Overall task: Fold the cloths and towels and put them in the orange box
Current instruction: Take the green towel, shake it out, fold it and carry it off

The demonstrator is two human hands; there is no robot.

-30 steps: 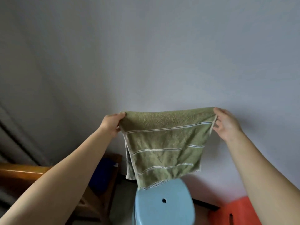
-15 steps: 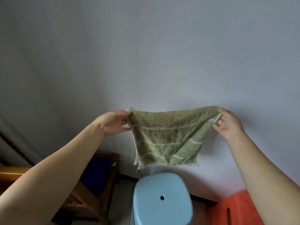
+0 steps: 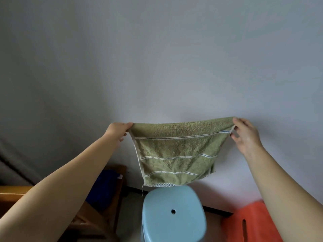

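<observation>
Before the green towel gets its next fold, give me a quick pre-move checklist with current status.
1. Left hand pinching its top corner of the green striped terry towel: ok.
2. Right hand pinching the other top corner: ok.
3. Top edge stretched between the hands: ok, sags slightly.
4. Towel hanging free: ok, its lower hem ends just above the light blue plastic stool.
5. Stool seat bare for laying the towel down: ok.
6. Orange plastic box within reach and with room inside: cannot tell, only a corner shows at lower right.
</observation>
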